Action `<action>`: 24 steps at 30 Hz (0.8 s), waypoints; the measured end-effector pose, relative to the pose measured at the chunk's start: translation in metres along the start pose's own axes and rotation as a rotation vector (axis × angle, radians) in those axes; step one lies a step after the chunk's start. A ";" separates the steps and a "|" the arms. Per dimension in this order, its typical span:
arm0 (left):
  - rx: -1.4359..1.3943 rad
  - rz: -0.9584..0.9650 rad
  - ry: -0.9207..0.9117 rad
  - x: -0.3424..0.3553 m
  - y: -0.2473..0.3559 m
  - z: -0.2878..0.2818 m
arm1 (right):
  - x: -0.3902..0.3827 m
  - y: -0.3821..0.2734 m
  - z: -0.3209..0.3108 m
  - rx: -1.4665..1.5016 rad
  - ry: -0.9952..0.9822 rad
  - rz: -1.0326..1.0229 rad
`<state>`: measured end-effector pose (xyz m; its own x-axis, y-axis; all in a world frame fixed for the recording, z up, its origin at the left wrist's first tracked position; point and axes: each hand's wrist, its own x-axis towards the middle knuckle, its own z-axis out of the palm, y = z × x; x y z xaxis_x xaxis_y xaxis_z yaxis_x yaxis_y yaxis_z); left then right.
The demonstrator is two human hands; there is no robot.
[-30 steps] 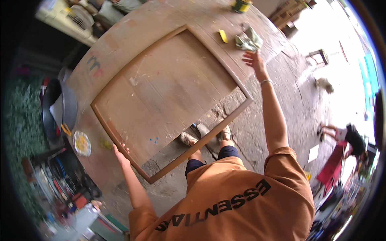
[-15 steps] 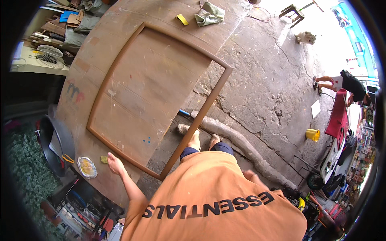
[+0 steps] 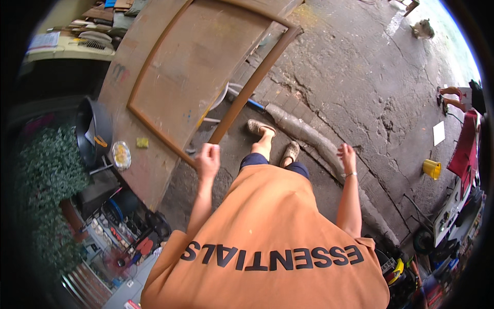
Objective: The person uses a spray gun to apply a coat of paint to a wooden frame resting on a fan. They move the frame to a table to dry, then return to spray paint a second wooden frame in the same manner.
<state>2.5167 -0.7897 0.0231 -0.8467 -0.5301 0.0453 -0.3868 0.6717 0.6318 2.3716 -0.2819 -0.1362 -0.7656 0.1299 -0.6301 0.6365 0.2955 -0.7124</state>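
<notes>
My left hand point(image 3: 207, 162) has its fingers curled, right over the near corner of a brown rectangular frame point(image 3: 253, 85). I cannot tell whether it touches the frame or holds anything. The frame lies on a large brown board point(image 3: 180, 67), and its right side reaches past the board's edge. Out to the right, above the floor, my right hand point(image 3: 348, 157) is empty, its fingers loosely bent and apart. On the board, left of the frame, rest a small yellow-green sponge point(image 3: 142, 142) and a foil tray point(image 3: 121, 155) with something yellow in it.
A black tub point(image 3: 94, 129) stands left of the board. A long grey ridge point(image 3: 309, 131) crosses the cracked floor past my feet. A yellow bucket point(image 3: 431, 169), another person point(image 3: 455, 100) and an animal point(image 3: 423, 29) are to the right.
My left hand has moved right, from beside the sponge to the frame's near corner, its fingers curling. My right hand has come out from beside my shirt. The whole view has shifted.
</notes>
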 end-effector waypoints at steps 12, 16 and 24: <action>-1.030 -1.001 -0.204 -0.118 -0.053 0.074 | -0.122 0.185 -0.044 -0.050 -0.128 0.337; -1.472 -0.986 -0.035 -0.081 -0.066 0.080 | -0.207 0.236 -0.033 -0.061 -0.069 0.471; -1.797 -0.800 0.050 -0.064 -0.105 0.054 | -0.312 0.245 0.023 0.106 0.055 0.442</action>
<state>2.5916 -0.7985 -0.0873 -0.6740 -0.4268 -0.6029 0.1716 -0.8843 0.4342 2.7684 -0.2724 -0.1211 -0.4199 0.2731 -0.8655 0.9073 0.1017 -0.4081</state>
